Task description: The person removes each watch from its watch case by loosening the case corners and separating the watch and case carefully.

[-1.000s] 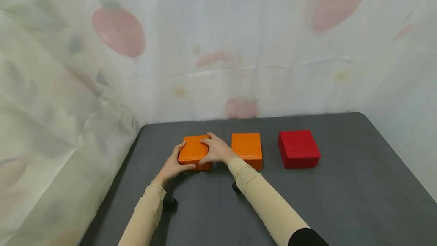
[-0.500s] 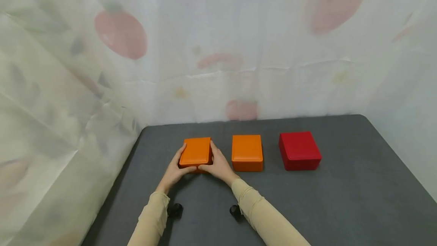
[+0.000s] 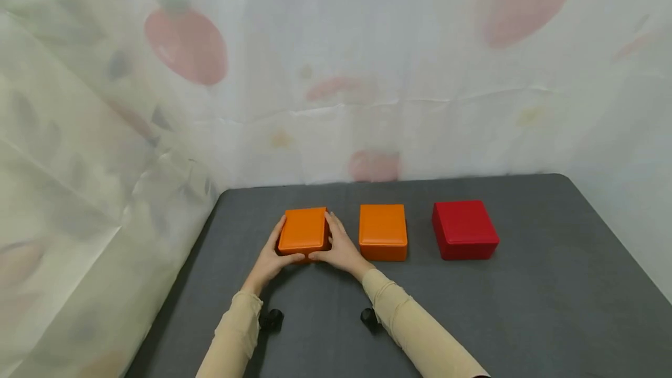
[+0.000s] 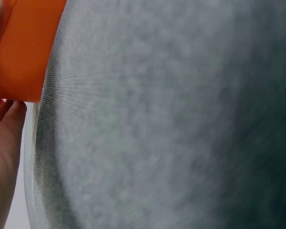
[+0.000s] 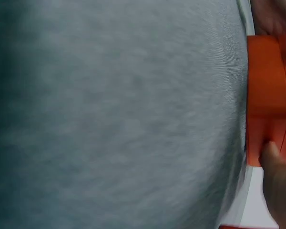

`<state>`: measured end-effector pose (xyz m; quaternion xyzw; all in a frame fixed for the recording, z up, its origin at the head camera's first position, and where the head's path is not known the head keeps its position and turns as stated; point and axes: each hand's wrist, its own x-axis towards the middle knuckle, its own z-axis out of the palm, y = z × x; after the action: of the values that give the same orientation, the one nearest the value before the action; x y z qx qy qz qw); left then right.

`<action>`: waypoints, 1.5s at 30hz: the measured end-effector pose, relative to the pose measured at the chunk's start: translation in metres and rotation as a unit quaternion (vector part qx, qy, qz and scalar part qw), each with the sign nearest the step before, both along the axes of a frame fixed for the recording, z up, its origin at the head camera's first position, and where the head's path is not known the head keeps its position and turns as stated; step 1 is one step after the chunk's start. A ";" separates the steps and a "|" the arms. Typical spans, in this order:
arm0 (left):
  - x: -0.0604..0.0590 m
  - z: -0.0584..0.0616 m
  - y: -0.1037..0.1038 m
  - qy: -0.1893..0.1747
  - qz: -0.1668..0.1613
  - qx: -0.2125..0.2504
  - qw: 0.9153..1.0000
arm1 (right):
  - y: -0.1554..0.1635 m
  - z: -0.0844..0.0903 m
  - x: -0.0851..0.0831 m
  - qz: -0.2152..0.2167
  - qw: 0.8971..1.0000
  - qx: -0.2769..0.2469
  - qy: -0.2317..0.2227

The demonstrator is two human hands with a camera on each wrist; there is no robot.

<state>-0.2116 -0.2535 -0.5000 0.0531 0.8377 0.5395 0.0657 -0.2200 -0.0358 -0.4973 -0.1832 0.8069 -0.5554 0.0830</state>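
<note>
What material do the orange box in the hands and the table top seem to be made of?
Orange box: likely leatherette or smooth plastic, going by its matte, even surface, soft rounded edges and lid seam. Both hands, left and right, hold its sides.
Table top: dark grey felt-like fabric, fuzzy and non-reflective in the wrist views.

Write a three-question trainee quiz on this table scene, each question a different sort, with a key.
1. True or false: the left hand and right hand both hold the leftmost orange box.
2. Which box stands farthest to the right on the grey table? A) an orange box B) the red box C) a blue box
3. Fill in: the middle orange box stands between the held box and the ____ box.

Key:
1. True: one hand grips each side.
2. B, the red box.
3. red
</note>
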 end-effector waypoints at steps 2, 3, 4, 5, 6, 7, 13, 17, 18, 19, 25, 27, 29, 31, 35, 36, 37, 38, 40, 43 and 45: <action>-0.001 -0.001 -0.001 0.002 0.001 -0.012 1.000 | -0.002 0.003 -0.004 -0.002 1.000 0.022 0.013; -0.002 -0.001 -0.001 0.002 0.002 -0.018 1.000 | -0.003 0.005 -0.005 -0.003 0.999 0.037 0.017; -0.002 -0.002 -0.002 0.000 0.003 -0.027 1.000 | -0.003 0.007 -0.007 -0.004 0.998 0.053 0.020; -0.002 -0.002 -0.002 -0.003 0.005 -0.037 0.999 | -0.003 0.009 -0.008 -0.003 0.997 0.070 0.021; -0.002 -0.003 -0.002 -0.003 0.002 -0.045 0.999 | -0.003 0.011 -0.009 -0.003 0.996 0.087 0.021; -0.002 -0.004 -0.003 -0.004 0.002 -0.050 0.999 | -0.003 0.012 -0.010 0.000 0.996 0.093 0.018; -0.003 -0.003 -0.004 -0.008 0.007 -0.061 0.998 | -0.001 0.009 -0.013 0.005 0.996 0.089 0.009; -0.003 -0.001 -0.003 -0.002 0.001 -0.073 0.997 | 0.000 0.004 -0.016 0.012 0.998 0.062 0.020; -0.003 -0.001 -0.002 0.001 -0.003 -0.079 0.997 | 0.001 0.003 -0.017 0.012 0.998 0.054 0.022; -0.003 -0.001 -0.002 0.003 -0.006 -0.082 0.997 | 0.001 0.003 -0.017 0.011 0.999 0.047 0.023; -0.001 -0.004 -0.004 0.038 -0.011 -0.101 0.994 | -0.001 0.003 -0.019 0.002 1.000 0.025 0.016; -0.002 -0.005 -0.004 0.048 -0.010 -0.107 0.993 | -0.002 0.003 -0.019 -0.006 1.000 0.025 0.012; -0.002 -0.006 -0.005 0.054 -0.010 -0.112 0.992 | -0.003 0.003 -0.020 -0.015 1.000 0.023 0.004; -0.002 -0.007 -0.005 0.055 -0.008 -0.113 0.992 | -0.003 0.004 -0.020 -0.023 0.999 0.021 -0.005; -0.002 -0.008 -0.005 0.051 0.002 -0.110 0.993 | -0.002 0.008 -0.022 -0.024 0.999 0.021 -0.010; -0.002 -0.008 -0.005 0.050 0.004 -0.108 0.993 | -0.002 0.009 -0.022 -0.023 0.999 0.024 -0.009; -0.002 -0.008 -0.005 0.050 0.004 -0.107 0.993 | -0.003 0.009 -0.022 -0.023 0.999 0.025 -0.008; -0.002 -0.008 -0.006 0.049 0.005 -0.105 0.993 | -0.003 0.010 -0.023 -0.024 0.999 0.025 -0.009; -0.002 -0.008 -0.006 0.050 0.007 -0.105 0.993 | -0.003 0.012 -0.023 -0.029 0.999 0.028 -0.010; -0.002 -0.008 -0.006 0.058 0.009 -0.110 0.992 | -0.003 0.014 -0.025 -0.039 0.999 0.025 -0.015; -0.003 -0.009 -0.006 0.073 0.007 -0.117 0.990 | -0.003 0.015 -0.026 -0.045 0.999 0.018 -0.022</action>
<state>-0.2144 -0.2595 -0.5088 0.0780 0.8980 0.4329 0.0062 -0.2456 -0.0391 -0.4826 -0.1324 0.8222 -0.5479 0.0791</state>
